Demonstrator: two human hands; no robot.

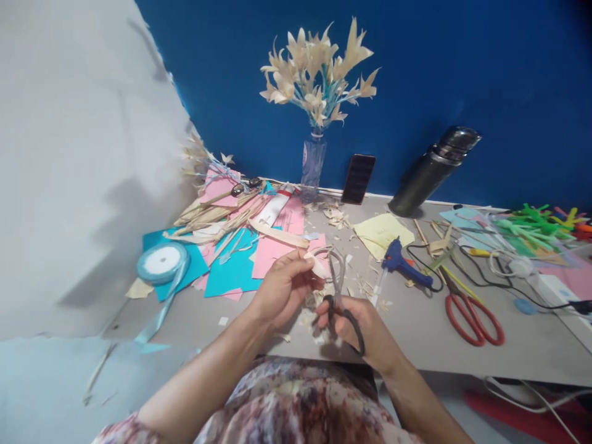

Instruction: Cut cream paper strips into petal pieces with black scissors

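Observation:
Between the fingertips of my left hand (287,287) is a small cream piece of dried husk (318,264), pinched near the middle of the table. My right hand (358,324) grips black-handled scissors (341,283), their blades pointing up and slightly parted close to the husk piece. Cream scraps (308,317) lie on the tabletop below both hands. A long curved strip of husk (280,234) rests on pink paper (268,258) just beyond my left hand.
A ribbon roll (163,262) and blue paper (231,271) lie left. Husk flowers (319,74) stand in a clear bottle (313,163), near a phone (358,179) and a leaning flask (432,172). A glue gun (407,264), red-handled scissors (472,317) and cables lie right.

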